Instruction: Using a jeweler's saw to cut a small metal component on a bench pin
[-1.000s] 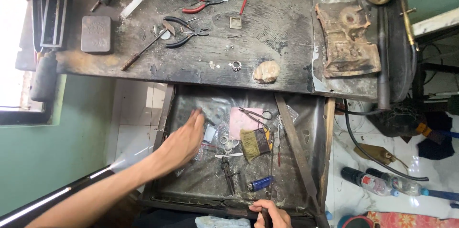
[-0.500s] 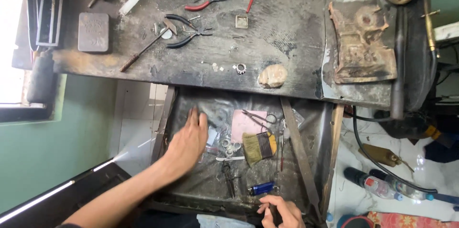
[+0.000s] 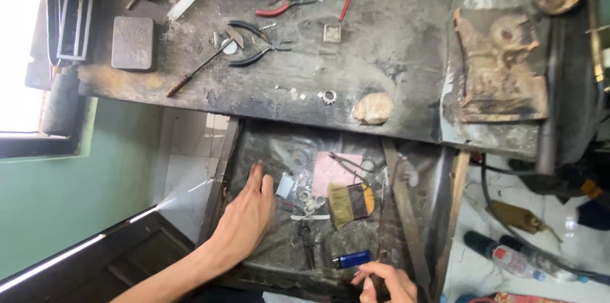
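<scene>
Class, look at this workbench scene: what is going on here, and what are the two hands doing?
A person is reaching into an open drawer under a sooty workbench. The left hand lies flat, fingers spread, on the drawer's left side, beside small rings and a pink paper. The right hand is at the drawer's front edge, next to a blue lighter; whether it grips anything cannot be told. A brush lies mid-drawer. Pliers rest on the bench.

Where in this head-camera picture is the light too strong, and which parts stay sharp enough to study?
Head view: the window at left is blown out white; the dark wooden workbench top is evenly lit and sharp; the open drawer lies dimmer, yet the left hand and blue lighter read clearly.
</scene>
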